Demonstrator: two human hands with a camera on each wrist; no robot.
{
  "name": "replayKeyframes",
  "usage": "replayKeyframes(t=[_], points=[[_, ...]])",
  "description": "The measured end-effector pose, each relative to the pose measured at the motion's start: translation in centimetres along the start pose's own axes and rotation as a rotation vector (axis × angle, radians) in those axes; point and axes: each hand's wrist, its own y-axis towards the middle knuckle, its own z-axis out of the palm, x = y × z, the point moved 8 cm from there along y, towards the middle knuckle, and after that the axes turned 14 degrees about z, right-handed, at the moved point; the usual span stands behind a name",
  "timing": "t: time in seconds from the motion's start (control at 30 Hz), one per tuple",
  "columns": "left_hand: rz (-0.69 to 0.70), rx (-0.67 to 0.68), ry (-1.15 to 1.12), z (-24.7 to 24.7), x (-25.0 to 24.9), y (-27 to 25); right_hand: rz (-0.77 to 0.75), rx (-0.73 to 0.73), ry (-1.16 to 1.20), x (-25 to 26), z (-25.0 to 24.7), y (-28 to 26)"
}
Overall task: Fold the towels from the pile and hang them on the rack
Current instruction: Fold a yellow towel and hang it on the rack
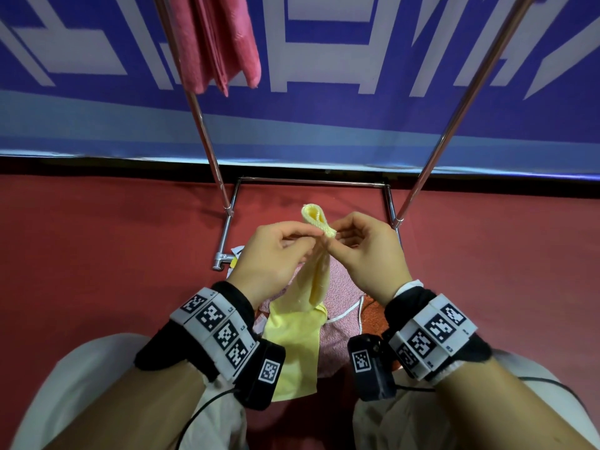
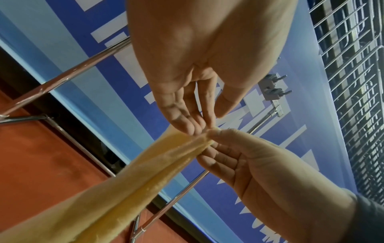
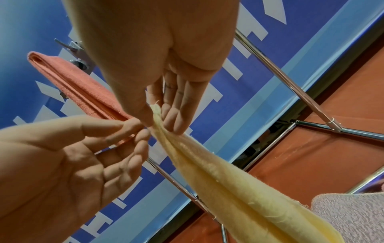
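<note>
A blue banner [image 1: 324, 125] backs the red floor [image 1: 97, 254], on which the chrome rack [image 1: 208, 147] stands. A folded red towel [image 1: 217, 40] hangs over the rack's top left. The yellow towel [image 1: 292, 345] is held up in front of the rack and hangs down onto a pink towel [image 1: 341, 297] on the floor. The left hand [image 1: 272, 254] and right hand [image 1: 367, 251] meet fingertip to fingertip, each pinching the yellow towel's bunched top edge, which loops just above them.
</note>
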Motion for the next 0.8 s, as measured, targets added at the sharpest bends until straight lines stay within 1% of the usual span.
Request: replayKeyframes(t=[0.1,0.17,0.2,0.27,0.33,0.4,0.47,0.57,0.8], points=[[0.051,-0.065,0.073,-0.9,-0.4,0.3,-0.016,0.016,0.006,0.5,0.0,-0.2],[0.085,-0.127,0.19,-1.8,-0.3,0.5,-0.024,0.048,0.015,0.8,0.2,-0.3],[0.092,-0.137,0.25,-2.1,-0.3,0.6,-0.026,0.06,0.026,1.0,0.3,-0.4],[0.092,-0.112,0.295,-2.5,-0.3,0.6,-0.03,0.072,0.054,1.3,0.1,-0.5],[0.076,-0.059,0.251,-2.6,-0.1,0.8,-0.031,0.076,0.1,1.6,-0.1,-0.4],[0.037,0.003,0.143,-2.3,0.3,1.0,-0.028,0.079,0.176,1.7,-0.5,-0.3],[0.009,0.029,0.052,-1.9,0.5,1.0,-0.028,0.075,0.239,1.7,-0.9,-0.2],[-0.009,-0.001,-0.045,-1.5,0.3,0.8,-0.003,0.066,0.299,1.7,-1.3,-0.2],[0.019,-0.067,-0.069,-2.2,-0.8,1.0,0.026,0.035,0.303,1.4,-1.5,0.2]])
